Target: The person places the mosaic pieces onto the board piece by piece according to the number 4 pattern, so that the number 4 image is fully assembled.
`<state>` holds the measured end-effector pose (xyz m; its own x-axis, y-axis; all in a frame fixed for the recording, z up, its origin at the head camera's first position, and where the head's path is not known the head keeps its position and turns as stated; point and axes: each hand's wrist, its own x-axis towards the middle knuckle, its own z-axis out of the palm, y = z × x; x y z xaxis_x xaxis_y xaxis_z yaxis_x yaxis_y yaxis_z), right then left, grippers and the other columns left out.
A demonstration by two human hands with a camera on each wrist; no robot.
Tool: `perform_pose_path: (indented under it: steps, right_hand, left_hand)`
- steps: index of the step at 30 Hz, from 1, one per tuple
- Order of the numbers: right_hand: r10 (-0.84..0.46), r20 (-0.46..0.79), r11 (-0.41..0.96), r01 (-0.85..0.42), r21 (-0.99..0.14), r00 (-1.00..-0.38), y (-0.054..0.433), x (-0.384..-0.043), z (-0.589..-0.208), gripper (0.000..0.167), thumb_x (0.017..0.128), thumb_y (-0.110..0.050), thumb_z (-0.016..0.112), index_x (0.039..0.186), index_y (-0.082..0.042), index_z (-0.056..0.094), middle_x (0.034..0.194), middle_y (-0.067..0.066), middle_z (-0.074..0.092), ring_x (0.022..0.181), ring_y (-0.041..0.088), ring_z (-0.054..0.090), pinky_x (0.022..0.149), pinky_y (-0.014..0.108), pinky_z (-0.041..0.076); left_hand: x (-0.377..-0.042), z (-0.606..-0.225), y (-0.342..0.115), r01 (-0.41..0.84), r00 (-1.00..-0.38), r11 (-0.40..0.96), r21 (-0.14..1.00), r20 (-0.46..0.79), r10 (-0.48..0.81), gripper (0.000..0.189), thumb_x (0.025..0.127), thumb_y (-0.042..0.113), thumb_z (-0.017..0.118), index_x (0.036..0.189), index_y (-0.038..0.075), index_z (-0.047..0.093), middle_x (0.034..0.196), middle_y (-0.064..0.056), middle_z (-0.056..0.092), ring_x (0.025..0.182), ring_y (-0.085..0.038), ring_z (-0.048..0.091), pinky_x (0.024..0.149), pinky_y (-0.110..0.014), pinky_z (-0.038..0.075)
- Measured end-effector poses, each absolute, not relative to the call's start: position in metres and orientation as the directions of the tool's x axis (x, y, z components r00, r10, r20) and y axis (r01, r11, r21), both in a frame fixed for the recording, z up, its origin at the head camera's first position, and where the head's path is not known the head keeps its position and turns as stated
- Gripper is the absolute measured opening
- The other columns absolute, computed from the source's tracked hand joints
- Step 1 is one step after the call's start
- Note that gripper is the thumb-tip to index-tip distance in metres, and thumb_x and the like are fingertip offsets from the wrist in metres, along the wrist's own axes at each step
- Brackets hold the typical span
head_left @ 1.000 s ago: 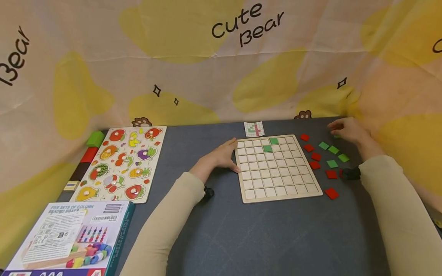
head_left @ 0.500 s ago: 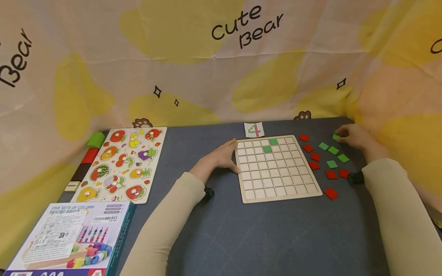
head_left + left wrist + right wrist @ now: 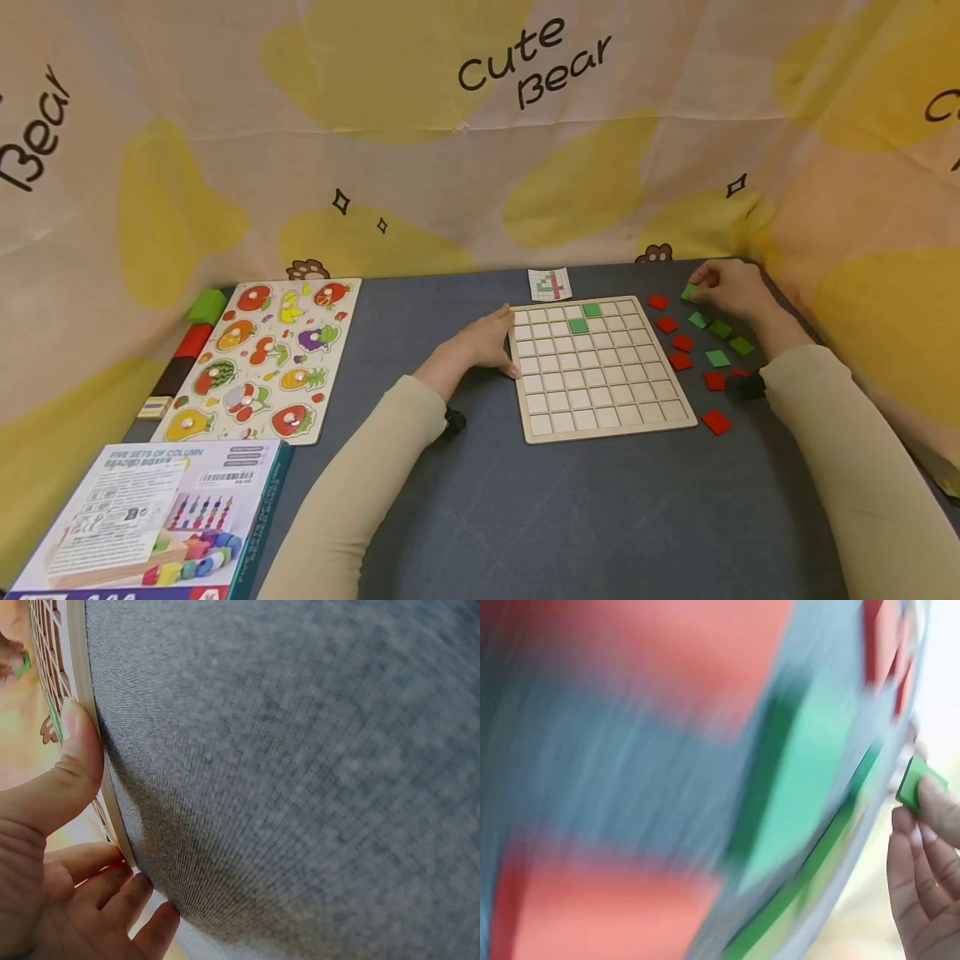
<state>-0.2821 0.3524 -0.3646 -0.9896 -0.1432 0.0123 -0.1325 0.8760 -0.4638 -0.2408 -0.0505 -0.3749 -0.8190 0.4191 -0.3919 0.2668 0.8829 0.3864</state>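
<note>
My right hand (image 3: 738, 292) pinches a green square tile (image 3: 688, 292) between thumb and fingers, held up above the far right of the table. In the right wrist view, the same tile (image 3: 915, 784) shows at the fingertips. My left hand (image 3: 483, 342) rests against the left edge of a wooden grid board (image 3: 600, 371), thumb and fingers spread along it. The left wrist view shows the thumb (image 3: 79, 754) touching the board's rim. Two green tiles (image 3: 592, 310) lie in the board's upper cells. Below the right hand lie loose green tiles (image 3: 717, 358) and red tiles (image 3: 682, 342).
A small pattern card (image 3: 550, 284) lies behind the board. To the left are a fruit puzzle board (image 3: 273, 358), a row of coloured blocks (image 3: 206, 306) and a bead-set box (image 3: 157, 517). A patterned cloth (image 3: 420, 167) rises behind the table.
My right hand has taken hold of the far green tile, lifted it and carried it left toward the board. The left hand stays at the board's edge.
</note>
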Motion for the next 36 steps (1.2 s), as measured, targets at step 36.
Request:
perform_pose_path:
  steps: [36]
  right_hand:
    - [-0.551,-0.080,0.715,-0.420,-0.559,-0.831,0.184,-0.264,-0.371,0.009,0.081,-0.009,0.080,0.090,-0.011,0.081,0.085,0.005,0.078,0.074,0.012,0.069,0.068,0.025,0.054]
  left_hand:
    - [-0.242,-0.375,-0.055,0.293,-0.812,0.873,0.390,-0.381,0.443,0.110,0.081,0.041,0.081,0.160,0.011,0.012,0.170,-0.007,0.003,0.157,-0.030,0.013,0.125,-0.052,0.024]
